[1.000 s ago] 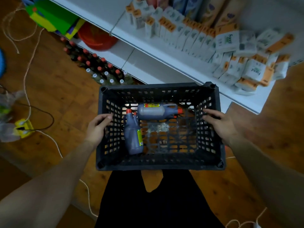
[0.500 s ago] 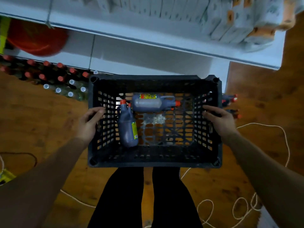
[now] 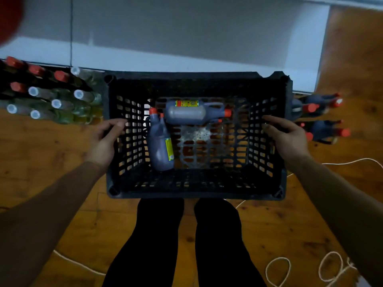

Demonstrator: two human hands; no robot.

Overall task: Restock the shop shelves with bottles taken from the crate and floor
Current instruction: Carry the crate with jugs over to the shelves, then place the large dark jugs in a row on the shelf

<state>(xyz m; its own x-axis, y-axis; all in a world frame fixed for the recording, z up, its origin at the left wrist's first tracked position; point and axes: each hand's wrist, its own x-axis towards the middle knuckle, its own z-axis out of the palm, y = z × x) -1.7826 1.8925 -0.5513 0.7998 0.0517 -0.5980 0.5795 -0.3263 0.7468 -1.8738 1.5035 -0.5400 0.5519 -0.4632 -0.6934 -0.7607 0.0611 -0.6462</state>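
A black slatted crate (image 3: 194, 189) is held in front of me above the wooden floor. My left hand (image 3: 104, 139) grips its left wall, thumb hooked over the rim. My right hand (image 3: 287, 137) grips the right wall the same way. Two grey jug bottles with red caps lie inside: one (image 3: 160, 146) along the left side, one (image 3: 190, 112) across the back. More grey red-capped bottles (image 3: 323, 119) lie on the floor right of the crate. Bottles with red and white caps (image 3: 51, 94) stand on the floor to the left.
The white bottom shelf (image 3: 186, 38) runs across the top of the view, just beyond the crate. My legs in black trousers (image 3: 186, 241) are below the crate. White cord (image 3: 331, 268) loops on the floor at the lower right.
The view has tilted down and closer to the bottom shelf; the upper shelf with cartons has left the frame. Both hands keep the same grip on the crate, and the bottles inside have not shifted.
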